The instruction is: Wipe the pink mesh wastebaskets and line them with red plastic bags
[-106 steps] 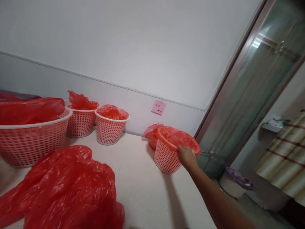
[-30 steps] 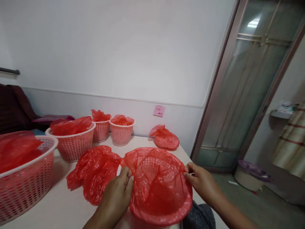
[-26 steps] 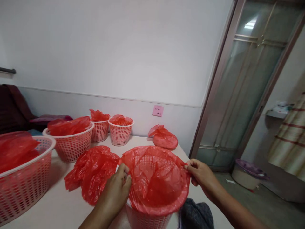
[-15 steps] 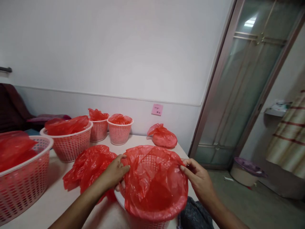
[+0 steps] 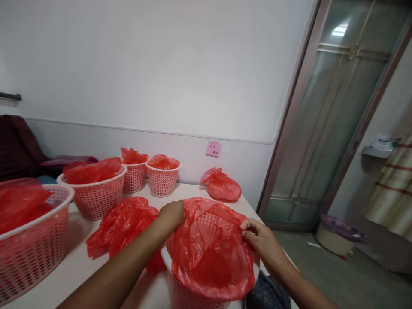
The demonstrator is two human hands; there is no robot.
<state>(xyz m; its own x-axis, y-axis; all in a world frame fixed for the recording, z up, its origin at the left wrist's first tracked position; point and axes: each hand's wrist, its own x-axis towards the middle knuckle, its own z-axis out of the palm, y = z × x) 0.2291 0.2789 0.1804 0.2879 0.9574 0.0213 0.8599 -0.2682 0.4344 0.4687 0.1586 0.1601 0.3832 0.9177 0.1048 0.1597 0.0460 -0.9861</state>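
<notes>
The red bag point(image 5: 212, 257) sits inside the mesh basket point(image 5: 183, 294) on the worktop point(image 5: 189, 191). Its edge is drawn over the far side, but the white rim point(image 5: 165, 257) lies bare at the near left. The left hand point(image 5: 172, 216) seems closed on the bag, though its fingers are hard to see; the right hand point(image 5: 259, 236) pinches the bag's edge. Lined baskets point(image 5: 162, 184) stand behind, and a loose bag point(image 5: 124, 227) lies beside.

Two bare forearms, the left forearm point(image 5: 109, 268) long and slim and the right forearm point(image 5: 299, 281) narrowing toward its wrist, end in bare hands. The left hand point(image 5: 172, 216) shows its rounded back and knuckles, the right hand point(image 5: 259, 238) its slender fingers point(image 5: 249, 225). Below the right hand, a dark grey fuzzy patch point(image 5: 267, 294) may be clothing; it is too unclear to tell.
</notes>
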